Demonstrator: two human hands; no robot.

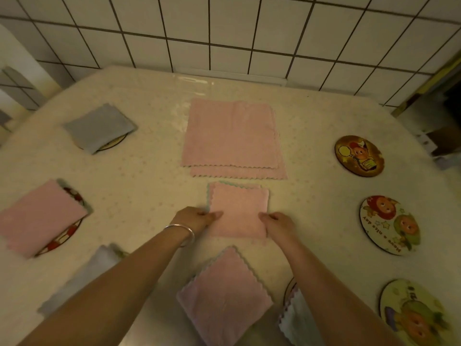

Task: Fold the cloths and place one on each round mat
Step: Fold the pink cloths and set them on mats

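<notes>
Head view: both hands' fingers (216,215) pinch folded pink cloth (238,211); three bare round mats (359,156)

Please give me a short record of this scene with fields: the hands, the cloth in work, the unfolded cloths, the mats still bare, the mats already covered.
left hand: on the left edge of the folded pink cloth
right hand: on its right edge
unfolded stack: pink cloths, flat, beyond the hands
bare mats: three on the right
covered mats: grey cloth far left; pink cloth nearer left
surface: table
</notes>
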